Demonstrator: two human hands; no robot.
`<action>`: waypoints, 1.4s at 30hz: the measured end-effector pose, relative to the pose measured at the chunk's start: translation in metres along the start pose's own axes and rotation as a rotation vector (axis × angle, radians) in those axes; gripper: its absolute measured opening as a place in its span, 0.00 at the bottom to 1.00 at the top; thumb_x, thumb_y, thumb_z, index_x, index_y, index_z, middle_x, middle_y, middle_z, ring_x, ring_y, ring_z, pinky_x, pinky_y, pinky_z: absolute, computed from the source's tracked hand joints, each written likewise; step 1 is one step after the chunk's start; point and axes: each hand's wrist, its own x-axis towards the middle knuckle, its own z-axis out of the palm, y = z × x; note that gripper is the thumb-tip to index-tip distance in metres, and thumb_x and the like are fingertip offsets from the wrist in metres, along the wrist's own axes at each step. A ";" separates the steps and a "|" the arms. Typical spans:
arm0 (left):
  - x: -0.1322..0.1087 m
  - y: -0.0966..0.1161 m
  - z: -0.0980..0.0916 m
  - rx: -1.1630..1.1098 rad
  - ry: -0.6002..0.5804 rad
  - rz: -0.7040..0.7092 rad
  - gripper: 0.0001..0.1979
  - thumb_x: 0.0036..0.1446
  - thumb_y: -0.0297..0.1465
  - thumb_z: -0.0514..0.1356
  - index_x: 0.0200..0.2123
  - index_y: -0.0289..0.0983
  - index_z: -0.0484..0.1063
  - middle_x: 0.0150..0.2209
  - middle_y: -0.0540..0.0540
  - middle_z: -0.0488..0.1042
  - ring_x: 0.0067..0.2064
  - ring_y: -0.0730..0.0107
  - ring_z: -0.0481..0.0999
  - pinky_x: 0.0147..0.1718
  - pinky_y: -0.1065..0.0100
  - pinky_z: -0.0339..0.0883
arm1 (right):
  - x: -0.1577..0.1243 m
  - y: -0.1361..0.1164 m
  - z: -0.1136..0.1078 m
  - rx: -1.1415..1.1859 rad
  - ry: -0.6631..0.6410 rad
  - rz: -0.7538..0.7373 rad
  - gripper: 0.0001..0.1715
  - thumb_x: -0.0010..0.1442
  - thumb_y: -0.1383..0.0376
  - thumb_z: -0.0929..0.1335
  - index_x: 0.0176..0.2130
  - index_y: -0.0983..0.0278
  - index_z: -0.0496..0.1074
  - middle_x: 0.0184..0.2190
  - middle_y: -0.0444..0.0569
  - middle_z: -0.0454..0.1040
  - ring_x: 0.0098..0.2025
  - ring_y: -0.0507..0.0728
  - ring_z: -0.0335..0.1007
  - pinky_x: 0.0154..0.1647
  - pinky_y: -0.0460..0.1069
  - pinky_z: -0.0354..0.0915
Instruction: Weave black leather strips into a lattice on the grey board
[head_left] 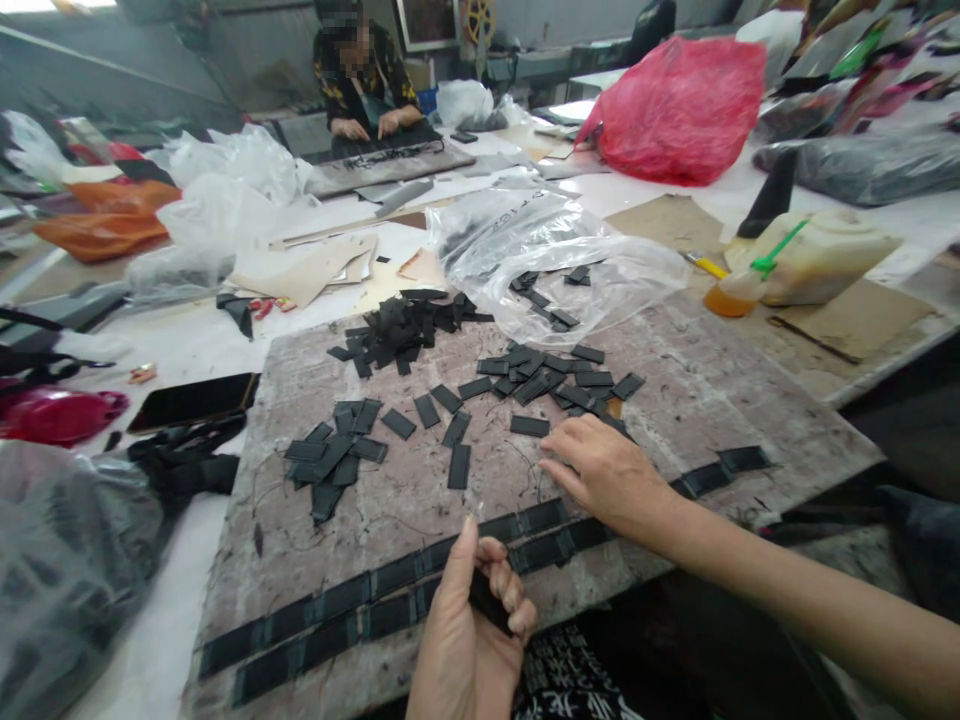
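Note:
My left hand (469, 630) is at the near edge of the worn stone slab (675, 360), fingers curled around a small black rectangular piece. My right hand (600, 468) lies palm down on the slab, fingers stretched toward loose black pieces (555, 378). Two rows of black pieces (375, 600) laid end to end run along the slab's near edge, passing under my right hand. More loose black pieces sit in a group at the left (334, 455), and a darker heap (401, 325) lies at the slab's far edge.
A clear plastic bag (555, 260) holding several black pieces lies behind the slab. An orange glue bottle with green nozzle (739, 285) and a pale jug (825, 255) stand right. A black phone (191, 400) lies left. Another person (364, 85) works across the table near a red bag (679, 105).

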 end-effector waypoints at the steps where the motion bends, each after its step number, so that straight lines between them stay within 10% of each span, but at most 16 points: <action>1: -0.001 0.000 0.001 0.004 -0.002 -0.004 0.21 0.60 0.38 0.53 0.19 0.31 0.68 0.14 0.54 0.56 0.15 0.83 0.56 0.12 0.79 0.49 | 0.007 0.005 0.002 -0.031 0.011 -0.018 0.07 0.61 0.66 0.65 0.39 0.66 0.70 0.37 0.54 0.69 0.43 0.61 0.61 0.43 0.53 0.60; 8: -0.007 -0.003 -0.007 0.020 -0.036 -0.019 0.19 0.59 0.36 0.54 0.19 0.31 0.68 0.14 0.54 0.56 0.15 0.83 0.56 0.12 0.80 0.49 | 0.033 0.026 0.009 -0.187 -0.081 -0.150 0.12 0.61 0.75 0.60 0.42 0.71 0.69 0.38 0.57 0.68 0.40 0.60 0.62 0.40 0.51 0.59; 16: -0.001 -0.008 -0.012 0.032 -0.031 -0.054 0.18 0.59 0.35 0.55 0.20 0.31 0.68 0.14 0.55 0.55 0.15 0.83 0.55 0.12 0.80 0.48 | -0.002 0.041 -0.041 0.372 -0.392 -0.154 0.11 0.63 0.69 0.59 0.38 0.64 0.70 0.34 0.47 0.70 0.36 0.53 0.66 0.38 0.46 0.61; 22: 0.002 -0.014 -0.013 0.078 -0.045 -0.055 0.15 0.54 0.35 0.60 0.20 0.32 0.67 0.14 0.55 0.54 0.15 0.82 0.55 0.12 0.80 0.48 | -0.005 0.046 -0.034 0.414 -0.505 -0.138 0.09 0.59 0.72 0.61 0.33 0.64 0.69 0.30 0.45 0.70 0.32 0.52 0.66 0.35 0.45 0.61; 42: 0.004 -0.014 -0.010 0.093 -0.121 -0.140 0.14 0.45 0.35 0.68 0.19 0.30 0.70 0.12 0.54 0.58 0.15 0.82 0.57 0.13 0.79 0.50 | -0.010 0.072 -0.008 -0.163 -0.035 -0.153 0.15 0.58 0.65 0.67 0.46 0.65 0.67 0.40 0.54 0.66 0.42 0.60 0.63 0.40 0.51 0.65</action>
